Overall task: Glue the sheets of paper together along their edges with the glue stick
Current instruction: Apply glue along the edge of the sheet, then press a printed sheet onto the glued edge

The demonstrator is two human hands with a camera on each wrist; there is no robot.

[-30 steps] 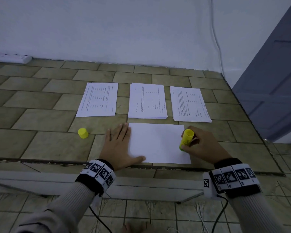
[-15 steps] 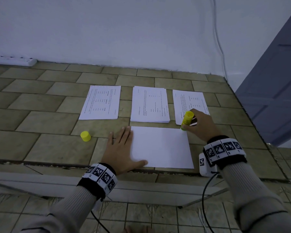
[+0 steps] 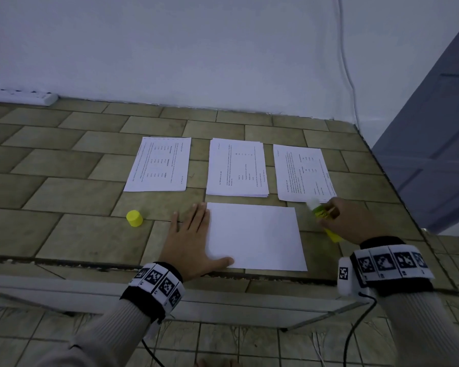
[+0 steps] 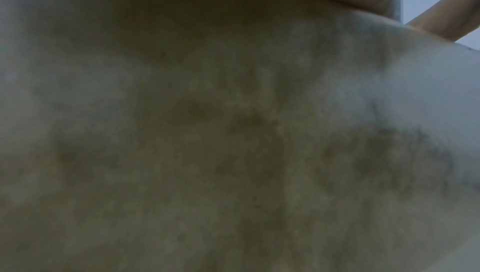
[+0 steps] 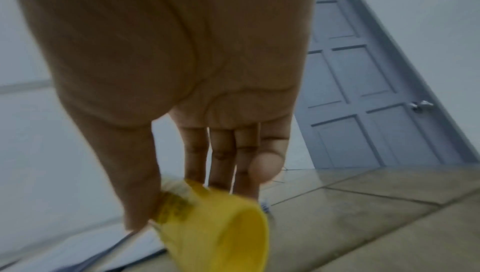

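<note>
Now the left hand lies flat on the tiled table, with its fingers straight and spread, and its thumb and the side of the palm press on the left edge of the blank sheet. This sheet lies near the front edge of the table. The right hand holds the yellow glue stick with curled fingers, just beside the right edge of the blank sheet; the white tip points toward the near corner of the right printed pile. In the right wrist view the thumb and fingers close around the yellow tube. Behind the blank sheet there are also the middle printed pile and the left printed sheet, set apart from each other. The yellow cap stands alone on the table, left of the left hand. The left wrist view is only a blur.
</note>
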